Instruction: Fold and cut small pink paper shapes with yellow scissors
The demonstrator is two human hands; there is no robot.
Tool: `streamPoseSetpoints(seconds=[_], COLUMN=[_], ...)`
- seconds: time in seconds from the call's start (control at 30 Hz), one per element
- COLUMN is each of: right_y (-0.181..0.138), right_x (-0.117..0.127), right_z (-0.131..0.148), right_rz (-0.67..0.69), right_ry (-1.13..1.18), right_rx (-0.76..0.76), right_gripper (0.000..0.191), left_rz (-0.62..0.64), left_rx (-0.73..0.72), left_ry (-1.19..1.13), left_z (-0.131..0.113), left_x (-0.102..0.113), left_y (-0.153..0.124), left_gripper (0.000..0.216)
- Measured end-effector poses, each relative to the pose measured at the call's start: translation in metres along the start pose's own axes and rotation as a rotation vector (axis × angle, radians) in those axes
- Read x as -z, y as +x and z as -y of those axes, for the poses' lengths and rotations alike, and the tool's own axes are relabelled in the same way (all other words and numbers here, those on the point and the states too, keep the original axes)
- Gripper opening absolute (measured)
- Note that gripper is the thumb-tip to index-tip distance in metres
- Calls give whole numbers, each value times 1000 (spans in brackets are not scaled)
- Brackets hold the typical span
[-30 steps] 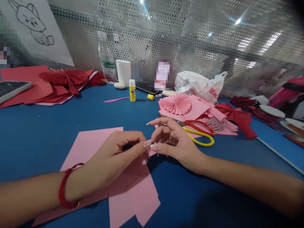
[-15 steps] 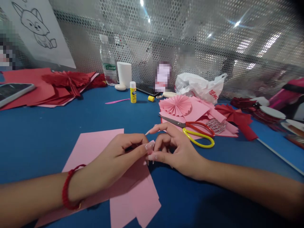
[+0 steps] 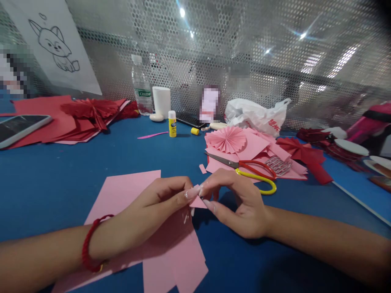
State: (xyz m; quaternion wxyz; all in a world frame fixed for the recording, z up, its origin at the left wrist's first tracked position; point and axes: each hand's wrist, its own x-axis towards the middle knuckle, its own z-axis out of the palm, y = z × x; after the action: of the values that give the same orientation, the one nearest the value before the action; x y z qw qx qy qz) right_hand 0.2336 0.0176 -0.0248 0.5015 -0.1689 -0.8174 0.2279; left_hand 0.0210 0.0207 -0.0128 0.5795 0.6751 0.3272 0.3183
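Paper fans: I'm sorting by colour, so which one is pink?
The pink fan beyond the scissors and the right hand; the far-left fan and right-hand fan are both red.

The hands [image 3: 163,203] pinch a small pink paper piece [image 3: 198,202] near the scissors [image 3: 236,164].

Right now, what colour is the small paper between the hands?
Pink: the small paper shows best in the head view.

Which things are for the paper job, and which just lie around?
Probably for the job: small pink paper piece, left hand holding it, right hand at its edge, pink sheets, scissors, glue stick.

Seemingly just lying about: water bottle, white plastic bag, phone at left.
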Motion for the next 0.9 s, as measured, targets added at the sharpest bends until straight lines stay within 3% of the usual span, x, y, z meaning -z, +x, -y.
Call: streamPoseSetpoints(seconds=[0.13,0.37,0.57,0.9], right_y=[0,4,3,4], right_x=[2,3,3,3], right_z=[-1,-1,-4,-3], right_rz=[35,64,-14,-64], right_ry=[-48,-46,-38,-40], right_rx=[80,138,86,38], right_gripper=[18,7,4,1], left_rz=[32,100,84,64], left_rx=[75,84,102,22], left_ry=[-45,-214,-212,-89], left_z=[-1,0,-2,-13], left_x=[-1,-1,-4,-1], left_y=[-2,-5,-5,-3], left_gripper=[39,37,40,20])
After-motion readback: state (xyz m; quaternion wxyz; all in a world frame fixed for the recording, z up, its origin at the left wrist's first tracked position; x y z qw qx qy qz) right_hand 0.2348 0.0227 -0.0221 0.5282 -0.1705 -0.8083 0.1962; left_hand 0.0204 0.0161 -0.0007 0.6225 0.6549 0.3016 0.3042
